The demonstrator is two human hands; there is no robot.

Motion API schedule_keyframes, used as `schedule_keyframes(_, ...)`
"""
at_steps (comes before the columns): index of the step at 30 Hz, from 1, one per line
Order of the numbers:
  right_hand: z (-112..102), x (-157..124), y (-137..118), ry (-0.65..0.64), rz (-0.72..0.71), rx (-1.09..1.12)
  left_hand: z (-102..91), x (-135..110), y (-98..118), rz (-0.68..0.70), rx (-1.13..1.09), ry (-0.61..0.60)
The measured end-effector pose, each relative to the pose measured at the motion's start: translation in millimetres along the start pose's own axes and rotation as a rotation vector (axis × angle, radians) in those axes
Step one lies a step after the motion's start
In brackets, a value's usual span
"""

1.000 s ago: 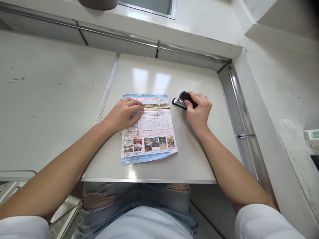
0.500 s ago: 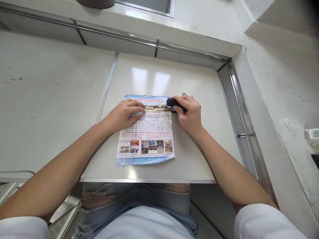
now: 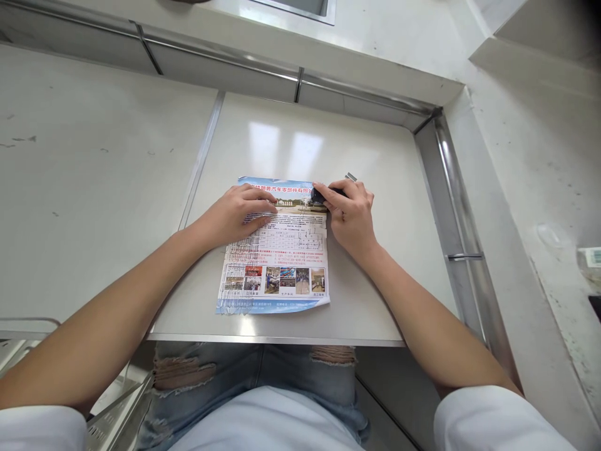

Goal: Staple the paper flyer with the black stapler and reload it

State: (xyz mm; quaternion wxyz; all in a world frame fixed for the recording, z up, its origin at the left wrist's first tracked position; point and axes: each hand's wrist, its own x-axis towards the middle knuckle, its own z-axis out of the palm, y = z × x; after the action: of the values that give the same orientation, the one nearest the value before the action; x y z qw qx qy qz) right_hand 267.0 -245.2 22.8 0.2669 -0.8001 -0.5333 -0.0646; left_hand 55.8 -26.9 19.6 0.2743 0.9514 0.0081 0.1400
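A printed flyer [image 3: 282, 269] lies flat on the white table, with many staples along its left side and more at the upper right. My left hand [image 3: 239, 213] rests on the flyer's upper left with fingers spread. A black stapler [image 3: 332, 193] is gripped in my right hand [image 3: 351, 212] at the flyer's upper right edge. The stapler's front end overlaps the paper there, and my fingers cover most of its body. Just behind my right hand lie small staple strips [image 3: 350, 177]. The flyer's lower right corner curls up slightly.
The white table [image 3: 282, 329] has a metal-trimmed front edge near my lap. A raised ledge with a metal rail [image 3: 366, 94] runs behind it and down the right side. Loose bits [image 3: 23, 139] lie on the left surface. A clear labelled container [image 3: 590, 260] stands far right.
My right thumb has moved forward onto the front of the stapler, and the hand now covers more of it. My left hand stays on the flyer. The view has shifted slightly.
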Motion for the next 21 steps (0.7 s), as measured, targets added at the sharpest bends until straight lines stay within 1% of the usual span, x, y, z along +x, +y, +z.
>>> schedule_keyframes(5, 1.3, 0.5, -2.2, -0.052, -0.011, -0.06, 1.1, 0.5, 0.0, -0.012, 0.003, -0.004)
schedule_keyframes(10, -0.9, 1.8, -12.2, -0.128, -0.045, -0.167, 2.0, 0.4, -0.6, -0.017, 0.0, 0.0)
schedule_keyframes(16, 0.8, 1.2, -23.6, -0.138, -0.08, -0.285, 1.5, -0.9, -3.3, -0.017, 0.009, 0.0)
schedule_keyframes(18, -1.6, 1.7, -22.9, -0.127, -0.078, -0.271, 1.0, -1.0, -4.1, -0.01, 0.02, -0.006)
schedule_keyframes(21, -8.7, 2.9, -17.1, -0.11, -0.055, -0.186, 0.4, -1.0, -4.6, 0.003, 0.027, -0.021)
